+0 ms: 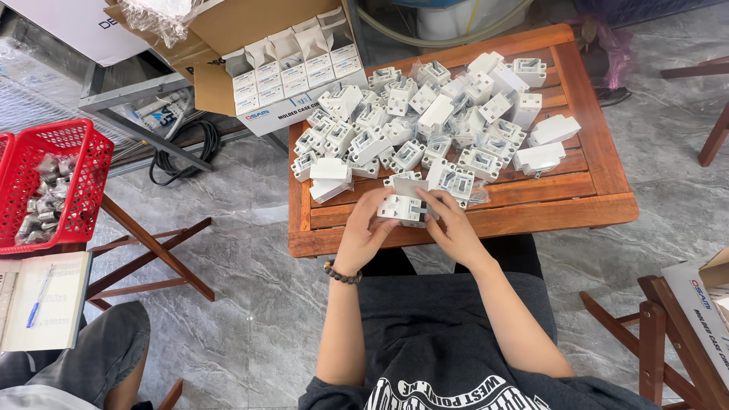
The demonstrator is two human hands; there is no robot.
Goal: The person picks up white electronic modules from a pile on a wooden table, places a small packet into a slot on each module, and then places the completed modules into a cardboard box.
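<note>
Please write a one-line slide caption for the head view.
Both hands, left and right, hold a white breaker at a wooden table piled with more.

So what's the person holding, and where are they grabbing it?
A white breaker, gripped by both hands: left hand on its left end, right hand on its right end.

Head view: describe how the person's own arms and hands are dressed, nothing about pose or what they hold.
Both forearms are bare, with no gloves on the left hand or the right hand. A dark beaded bracelet circles the left wrist; the right wrist carries nothing visible. A dark grey short-sleeved shirt with white printed lettering covers the torso; no rings can be made out.
</note>
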